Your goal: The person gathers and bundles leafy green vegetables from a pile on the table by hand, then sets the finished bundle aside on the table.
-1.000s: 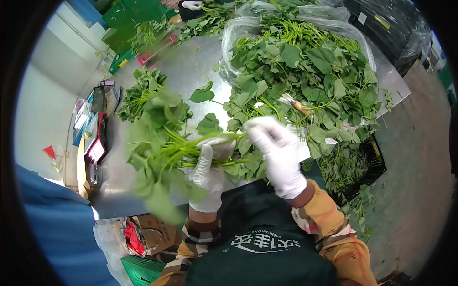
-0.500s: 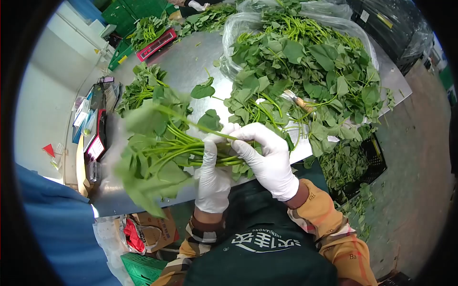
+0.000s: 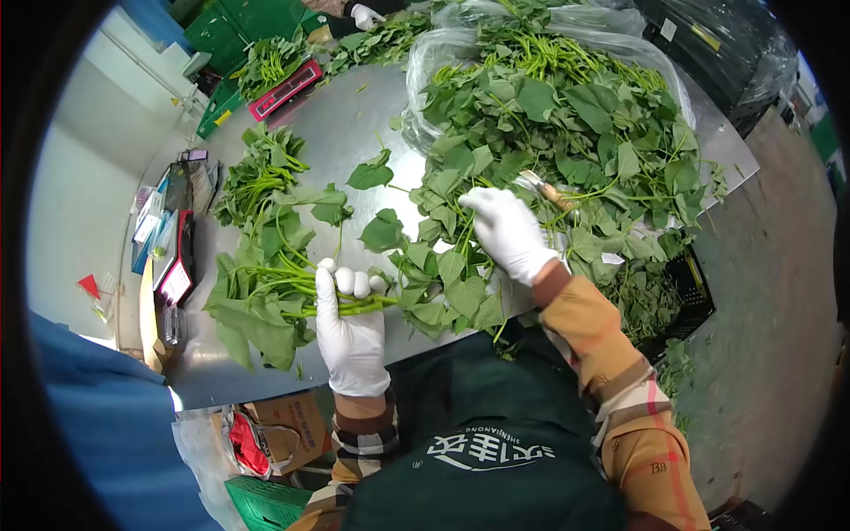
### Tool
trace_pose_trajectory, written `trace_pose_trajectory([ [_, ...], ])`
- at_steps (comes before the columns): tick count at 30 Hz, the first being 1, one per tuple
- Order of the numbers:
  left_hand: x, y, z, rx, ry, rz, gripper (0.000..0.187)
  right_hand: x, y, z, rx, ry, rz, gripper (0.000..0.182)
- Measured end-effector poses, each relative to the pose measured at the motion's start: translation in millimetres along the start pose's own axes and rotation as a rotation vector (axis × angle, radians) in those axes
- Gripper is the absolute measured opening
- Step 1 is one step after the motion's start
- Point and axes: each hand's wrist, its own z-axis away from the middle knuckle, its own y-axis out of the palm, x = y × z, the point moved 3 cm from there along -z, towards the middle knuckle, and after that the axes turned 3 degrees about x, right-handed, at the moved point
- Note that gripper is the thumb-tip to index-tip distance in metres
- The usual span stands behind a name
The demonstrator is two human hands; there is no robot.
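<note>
My left hand (image 3: pixel 351 332), in a white glove, is closed around the stems of a bunch of leafy greens (image 3: pixel 274 301); its broad leaves spread left over the metal table's front. White-gloved too, my right hand (image 3: pixel 513 237) reaches over the near edge of a large heap of leafy greens (image 3: pixel 567 115). Its fingers are pinched at a leafy stem (image 3: pixel 462 265) that trails down toward the table edge. Just behind that hand, a wooden-handled tool (image 3: pixel 556 195) lies among the leaves. Another bunch of greens (image 3: pixel 258 177) rests at the table's left side.
Clear plastic sheeting (image 3: pixel 425 80) surrounds the heap. A red scale (image 3: pixel 285 90) stands at the far left, near another person's gloved hand (image 3: pixel 365 16). A black crate (image 3: pixel 695 288) with greens sits at the right, below the metal table (image 3: pixel 354 115). A red-edged device (image 3: pixel 180 265) is at left.
My hands have separated: the left moved left and down with the bunch, while the right left the stems and went up to the heap's near edge, pinching a leafy stem.
</note>
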Motion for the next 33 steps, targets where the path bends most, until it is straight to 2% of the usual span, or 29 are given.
trace_pose_trajectory([
  [1,0,0,2,0.049,-0.017,-0.002,0.015,1,14,4,-0.025,-0.03,0.196,0.021],
  [3,-4,2,1,0.062,-0.021,-0.016,0.015,-4,25,0,0.021,-0.08,0.368,0.017],
  [5,-8,-6,0,0.112,-0.029,-0.022,0.015,-4,18,-5,0.055,-0.039,0.33,0.013],
  [6,-9,-8,0,0.062,-0.007,-0.06,0.017,2,8,-8,0.079,-0.021,0.31,0.011],
  [9,-1,-14,-1,-0.095,-0.056,-0.123,0.018,19,-17,-8,-0.044,0.195,-0.225,0.014],
  [10,4,-17,0,-0.093,-0.074,-0.101,0.019,21,-16,-6,-0.084,0.293,-0.463,0.018],
  [13,22,-4,3,-0.194,-0.158,-0.124,0.016,33,-17,-3,-0.007,0.381,-0.983,0.017],
  [14,26,-13,3,-0.126,-0.194,-0.051,0.013,42,-22,0,0.018,0.425,-1.109,0.017],
  [17,34,-7,9,-0.144,-0.225,-0.106,0.014,56,-19,11,-0.021,0.469,-1.231,0.017],
  [19,37,-6,11,-0.159,-0.21,-0.163,0.017,69,-23,18,-0.061,0.397,-1.061,0.017],
  [22,40,-9,10,-0.114,-0.192,-0.257,0.021,84,-23,27,0.087,0.346,-0.557,0.017],
  [25,40,-16,10,-0.109,-0.135,-0.327,0.024,95,-32,27,0.055,-0.02,-0.26,0.018],
  [26,40,-12,10,-0.093,-0.107,-0.425,0.026,97,-31,29,0.03,-0.088,-0.273,0.017],
  [29,42,-14,12,-0.079,-0.136,-0.397,0.026,93,-22,33,0.043,-0.141,-0.35,0.018],
  [30,42,-18,11,-0.104,-0.144,-0.355,0.021,90,-23,33,0.09,-0.097,-0.505,0.021],
  [33,38,-20,7,-0.051,-0.091,-0.348,0.016,81,-38,33,-0.146,0.167,-0.907,0.018],
])
